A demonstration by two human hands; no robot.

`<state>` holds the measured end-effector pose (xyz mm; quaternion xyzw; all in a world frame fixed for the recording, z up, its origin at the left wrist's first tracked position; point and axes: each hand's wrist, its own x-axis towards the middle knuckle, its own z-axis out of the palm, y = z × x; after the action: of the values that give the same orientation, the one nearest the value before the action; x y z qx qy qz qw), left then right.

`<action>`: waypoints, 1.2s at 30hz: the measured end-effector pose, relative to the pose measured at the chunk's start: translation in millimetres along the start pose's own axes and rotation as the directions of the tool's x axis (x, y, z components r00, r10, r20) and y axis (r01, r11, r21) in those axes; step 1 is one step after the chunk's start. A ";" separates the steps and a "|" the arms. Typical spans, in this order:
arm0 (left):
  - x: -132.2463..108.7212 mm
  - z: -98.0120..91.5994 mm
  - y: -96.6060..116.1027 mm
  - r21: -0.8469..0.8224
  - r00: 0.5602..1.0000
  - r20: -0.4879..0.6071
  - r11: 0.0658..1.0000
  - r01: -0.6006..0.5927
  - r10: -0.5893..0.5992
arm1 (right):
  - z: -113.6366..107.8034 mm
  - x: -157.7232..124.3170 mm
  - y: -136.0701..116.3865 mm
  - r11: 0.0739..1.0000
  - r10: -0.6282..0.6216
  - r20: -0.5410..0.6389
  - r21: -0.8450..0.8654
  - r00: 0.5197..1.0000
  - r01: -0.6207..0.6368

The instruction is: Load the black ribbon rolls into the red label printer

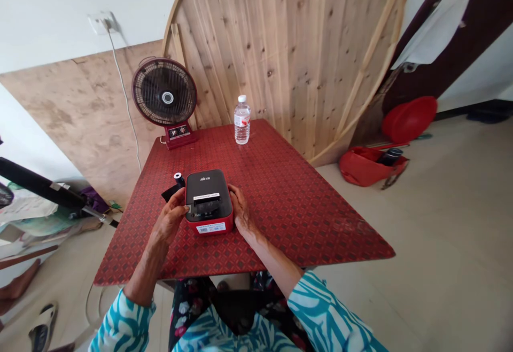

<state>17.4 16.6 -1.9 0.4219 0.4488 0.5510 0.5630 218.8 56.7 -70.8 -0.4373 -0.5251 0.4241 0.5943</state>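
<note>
A small receipt printer (pixel 209 184) with a black top and a red base sits on the red patterned table. White lettering marks its lid, and a pale label is stuck on its front. My left hand (pixel 170 216) is at its left side, the thumb near the front left corner. Against the right side rests my right hand (pixel 240 209), its fingers partly hidden behind the printer's edge. Together the two hands hold the printer between them. Just behind my left hand lies a small dark roll (pixel 178 179) with a white end, beside a flat black piece.
A water bottle (pixel 242 119) stands near the table's (pixel 300 224) far edge, with a dark red fan (pixel 166 95) at the back left. A large round wooden board (pixel 272 47) leans behind. On the floor at right are a red bag (pixel 358 167) and a red basin (pixel 409 118).
</note>
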 end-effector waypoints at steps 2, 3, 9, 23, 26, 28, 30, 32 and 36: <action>0.5 0.7 1.3 -0.004 1.000 0.009 1.000 0.010 -0.010 | 0.6 -0.1 0.8 1.000 0.001 0.003 0.003 1.000 -0.001; 0.6 1.2 1.7 -0.003 1.000 0.008 1.000 0.012 -0.012 | 1.0 -0.3 1.0 1.000 -0.002 0.005 0.004 1.000 0.002; 1.1 3.5 1.8 0.004 0.999 -0.035 1.000 -0.001 0.001 | 4.6 -2.0 1.6 0.999 -0.037 -0.033 0.020 0.999 0.038; -0.7 -1.1 20.1 0.406 0.942 -0.059 0.870 -0.280 0.331 | 5.3 1.2 -5.9 0.994 -0.106 -0.028 0.022 0.994 0.107; 10.2 10.0 41.3 0.678 0.903 0.232 0.605 -0.417 0.362 | 5.2 1.3 -5.3 0.994 -0.100 -0.024 0.032 0.995 0.101; 25.0 21.1 51.8 0.753 0.856 0.451 0.408 -0.517 0.253 | 5.8 1.9 -4.7 0.995 -0.099 -0.027 0.028 0.995 0.100; 42.9 31.9 56.6 0.765 0.810 0.575 0.273 -0.583 0.119 | 6.6 2.5 -4.5 0.995 -0.098 -0.032 0.018 0.995 0.099; 60.0 40.3 56.7 0.793 0.799 0.601 0.145 -0.592 -0.023 | 7.4 3.1 -4.6 0.995 -0.101 -0.038 0.012 0.994 0.102; 82.3 47.8 54.9 0.831 0.817 0.541 -0.023 -0.556 -0.202 | 8.1 3.9 -4.2 0.992 -0.123 -0.046 0.006 0.991 0.124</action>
<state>49.7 101.8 59.6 0.8774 0.4663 0.0035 0.1126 211.3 59.9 -65.3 -0.4108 -0.5356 0.3789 0.6331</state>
